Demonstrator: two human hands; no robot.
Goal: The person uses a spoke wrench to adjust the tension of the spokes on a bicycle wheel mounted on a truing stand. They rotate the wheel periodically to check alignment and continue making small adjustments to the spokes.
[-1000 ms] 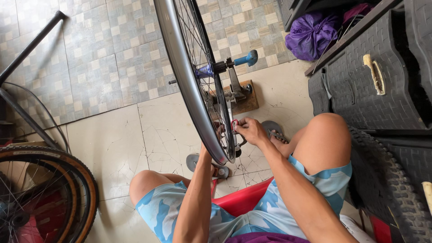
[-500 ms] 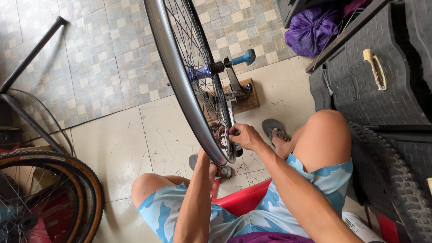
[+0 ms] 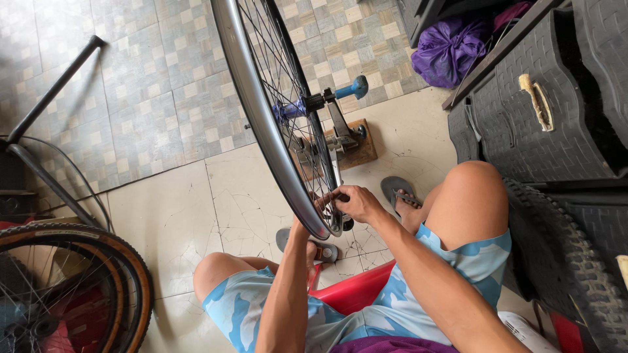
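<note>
Hands at the near rim of a mounted bicycle wheel

Spokes and a silver rim fill the middle: the bicycle wheel (image 3: 261,111) stands upright in a truing stand (image 3: 340,134) on a wooden base, its hub held by a blue-handled axle. The right hand (image 3: 356,202) is closed around the spokes at the rim's near edge. The left hand (image 3: 307,232) reaches up behind the rim, mostly hidden by it, so its grip cannot be told. Knees bracket the wheel, a red stool (image 3: 356,291) beneath. On the right, stacked black crates (image 3: 549,111) and a knobby tyre (image 3: 569,261) crowd close; a purple bag (image 3: 451,49) lies far right. At near left leans a tan-walled wheel (image 3: 85,281), with a black frame tube (image 3: 55,88) beyond. Open tiled floor (image 3: 170,196) spreads left of the stand. A grey sandal (image 3: 399,189) lies near the right knee.
</note>
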